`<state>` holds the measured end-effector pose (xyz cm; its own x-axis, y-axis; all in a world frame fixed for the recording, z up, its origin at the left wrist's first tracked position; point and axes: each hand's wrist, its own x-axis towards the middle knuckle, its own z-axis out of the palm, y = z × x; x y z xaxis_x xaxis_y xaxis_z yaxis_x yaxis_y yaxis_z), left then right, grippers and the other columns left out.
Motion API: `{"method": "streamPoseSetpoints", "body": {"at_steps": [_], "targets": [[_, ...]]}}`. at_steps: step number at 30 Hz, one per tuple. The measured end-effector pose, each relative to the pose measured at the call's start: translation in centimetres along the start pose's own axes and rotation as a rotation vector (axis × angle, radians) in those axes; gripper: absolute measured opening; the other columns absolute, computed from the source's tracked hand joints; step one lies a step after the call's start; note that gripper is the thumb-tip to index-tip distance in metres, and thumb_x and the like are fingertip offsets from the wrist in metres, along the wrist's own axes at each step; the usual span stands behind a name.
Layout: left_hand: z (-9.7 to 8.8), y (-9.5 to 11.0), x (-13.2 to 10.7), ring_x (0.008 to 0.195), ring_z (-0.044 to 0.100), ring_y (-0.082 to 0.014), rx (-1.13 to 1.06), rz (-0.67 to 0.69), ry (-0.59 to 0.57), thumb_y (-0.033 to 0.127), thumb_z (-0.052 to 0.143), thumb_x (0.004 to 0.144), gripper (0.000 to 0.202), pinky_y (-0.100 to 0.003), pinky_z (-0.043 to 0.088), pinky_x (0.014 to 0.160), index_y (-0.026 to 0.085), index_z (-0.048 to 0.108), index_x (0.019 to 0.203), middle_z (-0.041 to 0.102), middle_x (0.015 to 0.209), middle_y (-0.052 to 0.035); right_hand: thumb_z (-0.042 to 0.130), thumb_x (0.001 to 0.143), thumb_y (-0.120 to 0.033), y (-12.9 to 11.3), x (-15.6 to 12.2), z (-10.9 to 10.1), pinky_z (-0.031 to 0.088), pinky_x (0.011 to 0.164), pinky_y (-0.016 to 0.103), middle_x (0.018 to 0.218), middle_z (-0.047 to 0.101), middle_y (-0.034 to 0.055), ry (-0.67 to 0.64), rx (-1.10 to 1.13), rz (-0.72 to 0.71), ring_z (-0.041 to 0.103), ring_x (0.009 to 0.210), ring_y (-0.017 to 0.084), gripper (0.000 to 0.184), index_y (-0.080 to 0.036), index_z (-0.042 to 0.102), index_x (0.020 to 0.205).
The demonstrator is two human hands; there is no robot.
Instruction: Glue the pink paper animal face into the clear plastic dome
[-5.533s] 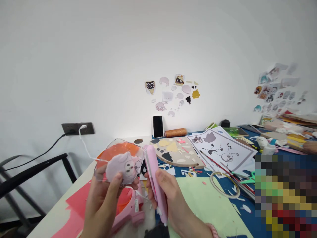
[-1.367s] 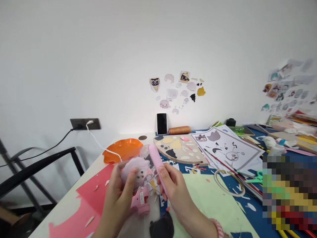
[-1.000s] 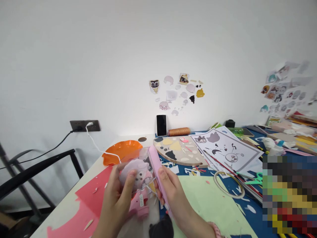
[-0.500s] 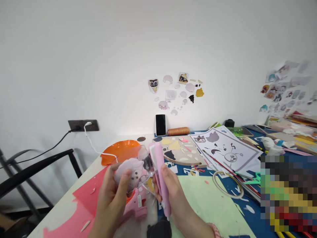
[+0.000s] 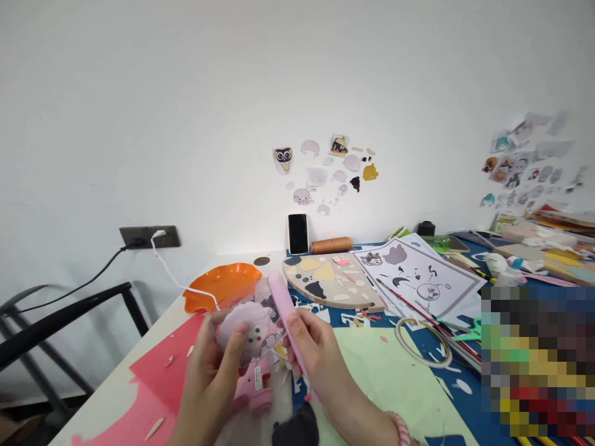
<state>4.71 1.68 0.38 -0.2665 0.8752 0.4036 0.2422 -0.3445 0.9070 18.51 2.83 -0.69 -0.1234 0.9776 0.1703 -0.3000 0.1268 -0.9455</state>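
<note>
Showing a pale pink cartoon-animal cutout with dark dot eyes [image 5: 248, 325], stuck on a clear plastic sheet [image 5: 272, 302] and raised just above the near table edge, beside a slim pink pen-shaped tool [image 5: 284, 313] slanting up and away. Beneath: a pink hot glue gun [image 5: 253, 387] on a red paper sheet [image 5: 162, 371], an orange wavy-rimmed plastic dish [image 5: 218, 286] behind, a pale green paper sheet [image 5: 390, 378] to the right, on a blue-covered work table [image 5: 465, 371] littered with paper scraps against a white wall [image 5: 186, 111] bearing small stickers. Gripping: left hand [image 5: 209, 378], thumb pressed on the cutout's face, fingers behind the sheet; right hand [image 5: 320, 359] closed round the tool's lower shaft, wrist low.
</note>
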Motion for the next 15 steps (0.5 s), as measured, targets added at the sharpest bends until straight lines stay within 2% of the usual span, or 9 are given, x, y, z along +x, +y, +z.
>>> {"method": "streamPoseSetpoints", "body": {"at_steps": [7,10,15], "targets": [[0.2,0.0,0.0,0.045,0.045,-0.0127,0.003,-0.017,0.007,0.054,0.062,0.074,0.035,-0.021,0.040,0.041,0.026,0.056,0.094,0.056,0.056,0.0052,0.050,0.081,-0.063,0.2,0.2,-0.1,0.024,0.039,0.021,0.057,0.042,-0.0045,0.031,-0.063,-0.016,0.035,0.045,0.007,0.046,-0.018,0.050,0.069],[0.2,0.4,0.0,0.045,0.043,-0.0123,-0.045,-0.042,0.008,0.052,0.065,0.074,0.032,-0.020,0.039,0.041,0.027,0.057,0.092,0.052,0.053,0.0063,0.048,0.081,-0.065,0.2,0.0,0.2,0.024,0.040,0.021,0.056,0.043,-0.0049,0.007,-0.003,0.027,0.034,0.043,0.007,0.048,-0.018,0.050,0.071],[0.3,1.1,-0.3,0.048,0.041,-0.0115,-0.049,-0.060,0.016,0.045,0.060,0.081,0.020,-0.017,0.037,0.045,0.029,0.057,0.092,0.048,0.052,0.0072,0.047,0.078,-0.070,0.3,-0.5,0.7,0.025,0.041,0.021,0.054,0.044,-0.0050,-0.004,0.167,0.067,0.033,0.041,0.006,0.053,-0.017,0.050,0.070]]}}
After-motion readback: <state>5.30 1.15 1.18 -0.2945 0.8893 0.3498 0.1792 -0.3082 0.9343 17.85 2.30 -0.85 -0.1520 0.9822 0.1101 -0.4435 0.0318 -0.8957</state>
